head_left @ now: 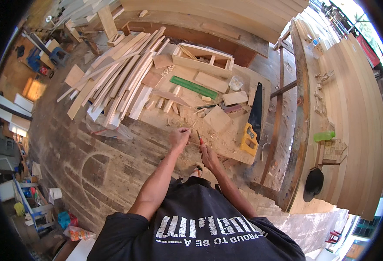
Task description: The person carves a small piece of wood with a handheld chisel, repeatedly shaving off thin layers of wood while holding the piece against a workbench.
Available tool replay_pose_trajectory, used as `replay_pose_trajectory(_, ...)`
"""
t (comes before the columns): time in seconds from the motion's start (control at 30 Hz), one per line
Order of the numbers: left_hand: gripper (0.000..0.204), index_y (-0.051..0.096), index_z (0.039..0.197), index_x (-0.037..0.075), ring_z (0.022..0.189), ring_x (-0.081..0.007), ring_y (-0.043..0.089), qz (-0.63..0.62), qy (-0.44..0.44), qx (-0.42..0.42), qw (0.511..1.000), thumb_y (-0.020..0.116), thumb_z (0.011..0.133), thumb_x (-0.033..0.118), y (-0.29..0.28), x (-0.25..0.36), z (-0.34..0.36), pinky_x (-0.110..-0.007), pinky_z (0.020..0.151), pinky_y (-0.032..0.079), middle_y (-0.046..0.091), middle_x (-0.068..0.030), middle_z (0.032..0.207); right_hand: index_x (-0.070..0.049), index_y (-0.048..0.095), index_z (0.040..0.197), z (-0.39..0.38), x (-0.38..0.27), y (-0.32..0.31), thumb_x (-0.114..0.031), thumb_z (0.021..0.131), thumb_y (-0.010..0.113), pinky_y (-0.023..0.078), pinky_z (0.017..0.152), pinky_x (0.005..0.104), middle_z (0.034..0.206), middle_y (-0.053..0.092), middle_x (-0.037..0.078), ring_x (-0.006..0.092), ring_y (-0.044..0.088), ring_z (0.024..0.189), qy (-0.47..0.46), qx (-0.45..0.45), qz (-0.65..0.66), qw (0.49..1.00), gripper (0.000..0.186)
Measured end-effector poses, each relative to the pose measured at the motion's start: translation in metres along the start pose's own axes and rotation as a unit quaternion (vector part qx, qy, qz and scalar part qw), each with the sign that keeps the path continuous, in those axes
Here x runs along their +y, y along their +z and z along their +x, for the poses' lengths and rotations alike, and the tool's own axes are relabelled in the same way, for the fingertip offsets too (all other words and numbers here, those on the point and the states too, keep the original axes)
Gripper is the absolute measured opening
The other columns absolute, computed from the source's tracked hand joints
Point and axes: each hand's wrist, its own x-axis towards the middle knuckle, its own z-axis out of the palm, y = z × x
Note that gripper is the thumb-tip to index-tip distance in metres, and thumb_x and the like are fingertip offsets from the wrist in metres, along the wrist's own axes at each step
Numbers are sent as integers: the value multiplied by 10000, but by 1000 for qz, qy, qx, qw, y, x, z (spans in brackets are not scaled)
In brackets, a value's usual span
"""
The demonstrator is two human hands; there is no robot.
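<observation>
My left hand [180, 138] is closed in a pinch at the near edge of the work board. Whatever is between its fingertips is too small to make out. Just to its right, my right hand [209, 157] grips a small red-handled tool [201, 140], its slim dark tip pointing away from me and toward the left fingertips. Beyond the hands lie wood shavings and a thin square wood piece [218, 118]. A handsaw [253, 122] with a yellow handle rests on the board at the right.
A stack of wood strips [117, 78] spreads across the left. Farther back are a green ruler [193, 87], a divided wooden box [204, 61] and a clear plastic cup [236, 82]. On the right bench [352, 108] sit a green bottle [324, 136] and a black cap [314, 185].
</observation>
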Motion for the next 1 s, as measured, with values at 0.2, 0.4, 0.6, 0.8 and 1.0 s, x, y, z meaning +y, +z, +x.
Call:
replay_pose_trajectory(0.2,162,730,822,-7,651,-244,685,183,147,59,970,679,818,147,19,-27,3,-362,596,521,698,-140,708,12,589,974,-8,-7,3,-448,1022,351,451,768,485,885,623,288,448,606,880,26,11,-51,998,520)
replay_pose_trajectory(0.4,150,725,804,-7,662,-289,685,169,147,78,971,669,798,133,20,-27,1,-366,619,517,693,-156,710,11,577,996,-13,1,24,-406,1037,324,458,729,439,833,622,212,373,614,806,-14,60,-57,996,490)
replay_pose_trajectory(0.6,142,712,790,-9,673,-292,689,191,183,83,961,672,786,127,18,-33,4,-369,619,518,688,-162,707,2,558,1047,-14,0,35,-430,1040,298,452,716,464,838,617,221,401,608,804,20,47,-75,996,504)
replay_pose_trajectory(0.8,132,712,794,-4,677,-293,691,190,186,76,961,672,783,121,17,-33,5,-367,621,521,684,-165,707,-9,533,1126,-15,-7,39,-446,1038,304,438,710,523,868,631,269,474,599,838,7,65,-95,993,502)
replay_pose_trajectory(1.0,130,726,834,1,693,-296,691,184,233,79,952,663,795,108,19,-33,6,-368,624,524,688,-165,724,2,489,1028,-15,-10,48,-407,1043,300,417,625,598,780,600,344,547,566,748,-41,111,-117,986,451)
